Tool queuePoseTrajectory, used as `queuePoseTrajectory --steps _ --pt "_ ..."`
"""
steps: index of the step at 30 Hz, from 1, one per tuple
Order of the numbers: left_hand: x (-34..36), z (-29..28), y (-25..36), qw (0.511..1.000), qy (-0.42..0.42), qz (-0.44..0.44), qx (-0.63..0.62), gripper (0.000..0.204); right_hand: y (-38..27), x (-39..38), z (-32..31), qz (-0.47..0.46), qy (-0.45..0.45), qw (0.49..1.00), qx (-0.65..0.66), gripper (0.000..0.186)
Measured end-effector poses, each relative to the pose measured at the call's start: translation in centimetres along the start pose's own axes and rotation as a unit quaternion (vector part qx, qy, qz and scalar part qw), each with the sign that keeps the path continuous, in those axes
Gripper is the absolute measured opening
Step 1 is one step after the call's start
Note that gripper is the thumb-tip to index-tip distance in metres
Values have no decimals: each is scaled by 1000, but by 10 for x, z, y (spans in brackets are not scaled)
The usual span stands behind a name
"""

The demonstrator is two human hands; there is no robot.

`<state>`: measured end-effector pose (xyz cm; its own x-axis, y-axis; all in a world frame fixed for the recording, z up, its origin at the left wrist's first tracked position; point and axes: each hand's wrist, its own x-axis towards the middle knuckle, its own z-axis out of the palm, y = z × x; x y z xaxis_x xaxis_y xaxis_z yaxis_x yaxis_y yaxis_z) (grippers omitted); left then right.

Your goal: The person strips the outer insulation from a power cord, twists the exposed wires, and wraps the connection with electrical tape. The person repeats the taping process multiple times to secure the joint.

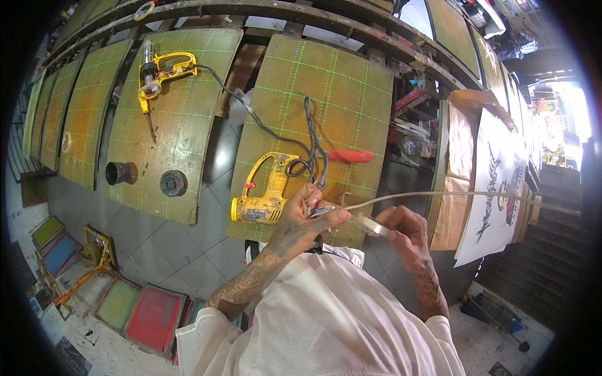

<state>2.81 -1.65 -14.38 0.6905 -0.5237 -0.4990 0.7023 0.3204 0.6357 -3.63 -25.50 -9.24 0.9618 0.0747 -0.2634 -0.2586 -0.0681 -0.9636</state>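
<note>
In front of my chest, my left hand (308,214) is closed around the end of a beige cable (426,195). A small shiny metal piece also shows between its fingers; its kind I cannot make out. Close by on the right, my right hand (406,229) pinches a pale roll of tape (372,224), slightly blurred. Just beyond my left hand, a yellow power tool housing (263,199) lies on a green gridded board (326,72). A dark cord (276,133) is looped beside it, and a red-handled tool (350,156) rests to the right of the loops.
On the board to the left lie a yellow heat gun (160,72) with its metal barrel, a black cup-shaped part (118,173) and a round black cap (174,183). Dark rails (276,15) cross behind the boards. Brown paper (453,169) and a printed white sheet (495,182) lie at right.
</note>
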Motion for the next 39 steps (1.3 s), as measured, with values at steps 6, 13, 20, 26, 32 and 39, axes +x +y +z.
queuePoseTrajectory --steps 6,13,20,26,32,39 --pt "-5 3 2 998 4 54 -18 52 -31 7 5 133 -77 962 -226 31" --pt "-10 4 8 997 -48 44 -30 47 -23 9 3 263 -129 956 4 23" --pt "-16 -2 6 997 -46 52 14 35 -15 11 3 222 -23 971 -88 23" --pt "-18 -4 9 996 -48 18 70 49 -29 15 13 109 -34 970 -215 19" --pt "-15 3 -7 979 48 84 181 38 -61 12 -11 156 -119 908 -369 15" --pt "-18 -2 5 989 4 41 144 31 -16 39 16 142 113 981 73 38"
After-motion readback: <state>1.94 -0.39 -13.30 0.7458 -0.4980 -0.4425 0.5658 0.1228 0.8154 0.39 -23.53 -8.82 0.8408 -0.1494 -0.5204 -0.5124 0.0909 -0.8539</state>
